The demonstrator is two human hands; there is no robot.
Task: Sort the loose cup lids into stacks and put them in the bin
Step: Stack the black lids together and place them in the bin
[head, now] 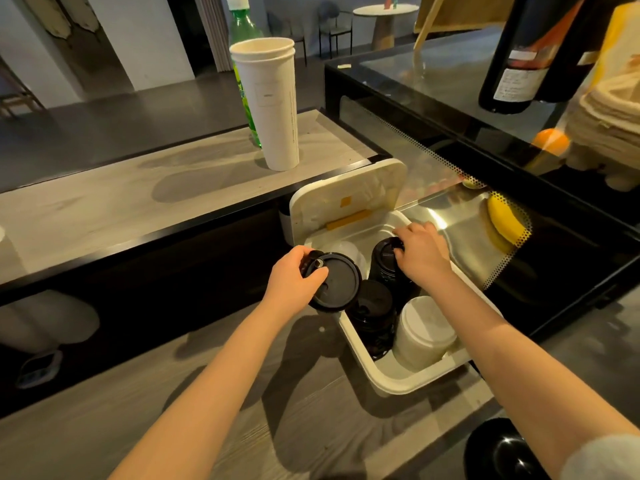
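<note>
A white bin (401,381) stands on the wooden counter with its hinged cover (349,199) tipped up at the back. Inside it are a tall stack of black lids (384,268), a second black stack (374,313) in front of it, a white stack (424,332) at the near right, and clear lids (343,251) at the back. My left hand (294,277) grips a black lid (337,284) by its rim above the bin's left edge. My right hand (420,254) holds the top of the tall black stack.
A stack of white paper cups (277,105) and a green bottle (244,39) stand on the raised ledge behind. A glass display case (485,216) with a yellow fruit borders the bin on the right. A black round object (502,452) lies at the near right.
</note>
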